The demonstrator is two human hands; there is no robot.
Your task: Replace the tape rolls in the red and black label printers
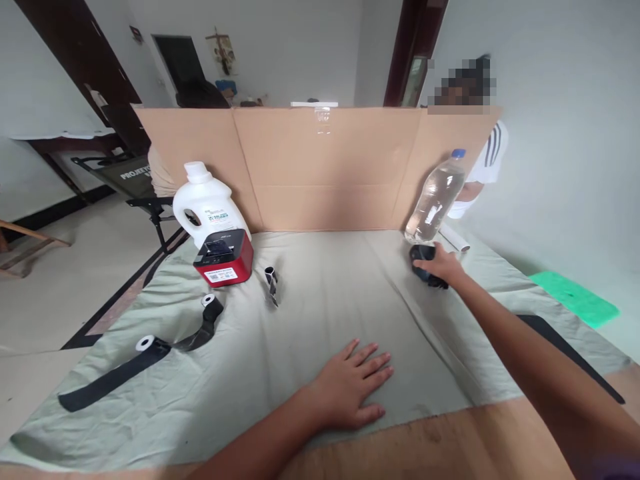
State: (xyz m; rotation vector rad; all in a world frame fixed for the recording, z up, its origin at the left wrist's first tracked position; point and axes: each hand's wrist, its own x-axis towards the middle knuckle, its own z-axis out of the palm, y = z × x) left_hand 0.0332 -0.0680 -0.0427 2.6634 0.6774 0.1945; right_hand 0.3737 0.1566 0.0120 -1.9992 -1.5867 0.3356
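Observation:
My left hand [350,387] lies flat on the pale green cloth [330,287], palm down with fingers spread, holding nothing. My right hand [443,265] is stretched forward to the right and its fingers are closed over a small dark object [423,255] whose kind I cannot make out. A clear bottle with a blue cap [436,200] stands just behind it, leaning against the cardboard. To the left sits a red and black box-shaped device [233,260]. A short black curled strip [271,283] stands near it. Two black rolls with white cores, one a long unrolled strip [120,373], lie further left.
A folded cardboard screen [325,167] closes off the back of the table. A white jug [210,207] stands at the back left, behind the red device. A white tube [454,238], a green sheet [575,297] and a flat black item [565,350] lie rightward. Another person's white sleeve [495,153] shows behind the screen.

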